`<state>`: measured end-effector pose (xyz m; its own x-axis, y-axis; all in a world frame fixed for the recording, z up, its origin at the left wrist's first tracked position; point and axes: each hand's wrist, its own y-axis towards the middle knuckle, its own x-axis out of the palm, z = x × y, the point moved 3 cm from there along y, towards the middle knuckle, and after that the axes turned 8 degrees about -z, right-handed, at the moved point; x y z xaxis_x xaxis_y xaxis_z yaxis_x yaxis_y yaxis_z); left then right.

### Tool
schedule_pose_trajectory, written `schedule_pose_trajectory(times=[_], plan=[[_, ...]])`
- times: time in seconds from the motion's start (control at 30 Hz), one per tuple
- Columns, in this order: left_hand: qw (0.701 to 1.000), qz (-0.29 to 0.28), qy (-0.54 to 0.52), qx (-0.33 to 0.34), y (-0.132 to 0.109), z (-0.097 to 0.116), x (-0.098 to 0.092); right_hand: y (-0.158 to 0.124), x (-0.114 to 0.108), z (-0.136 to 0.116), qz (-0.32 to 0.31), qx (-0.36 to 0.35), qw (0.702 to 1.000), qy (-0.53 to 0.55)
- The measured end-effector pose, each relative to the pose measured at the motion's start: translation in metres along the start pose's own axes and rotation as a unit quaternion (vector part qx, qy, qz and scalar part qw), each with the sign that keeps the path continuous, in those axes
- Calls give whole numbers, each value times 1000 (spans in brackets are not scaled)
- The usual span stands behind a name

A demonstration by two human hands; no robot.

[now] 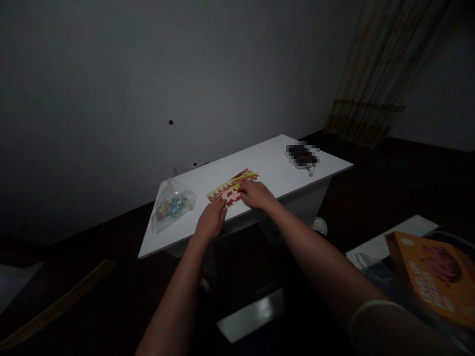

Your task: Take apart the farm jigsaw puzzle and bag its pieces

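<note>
The left hand (211, 220) and right hand (256, 194) lie open, fingers flat on a foam puzzle (230, 189), gripping nothing. A clear plastic bag (172, 205) sits at its nine o'clock.

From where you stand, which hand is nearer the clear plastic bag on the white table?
Left. The left hand touches the near edge of the interlocking puzzle, right of the clear plastic bag; the right hand rests on the puzzle, farther right.

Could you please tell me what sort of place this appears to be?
It looks like a plain room in a home, perhaps a bedroom or study: a patterned curtain hangs beside the bare wall, a small white table stands near it, and the floor is dark.
</note>
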<state>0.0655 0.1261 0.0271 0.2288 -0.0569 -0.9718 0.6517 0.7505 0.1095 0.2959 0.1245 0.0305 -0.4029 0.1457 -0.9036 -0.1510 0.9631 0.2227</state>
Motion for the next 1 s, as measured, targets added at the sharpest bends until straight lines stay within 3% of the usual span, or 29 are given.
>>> schedule_pose_trajectory(times=[0.23,0.37,0.57,0.77,1.0], plan=[[996,-14,80,45,-18,7,8,-4,-3,0,-7,41,999,15],[995,-12,100,20,-23,19,2,-5,-5,-1,-10,35,999,12],[997,-23,17,-73,-15,19,-16,-4,-3,0,2,18,1000,15],[994,-42,-62,-76,-6,8,-27,-3,-3,1,-1,19,999,30],[994,-40,-57,-83,-3,6,-23,-10,-2,0,-3,-135,989,58]])
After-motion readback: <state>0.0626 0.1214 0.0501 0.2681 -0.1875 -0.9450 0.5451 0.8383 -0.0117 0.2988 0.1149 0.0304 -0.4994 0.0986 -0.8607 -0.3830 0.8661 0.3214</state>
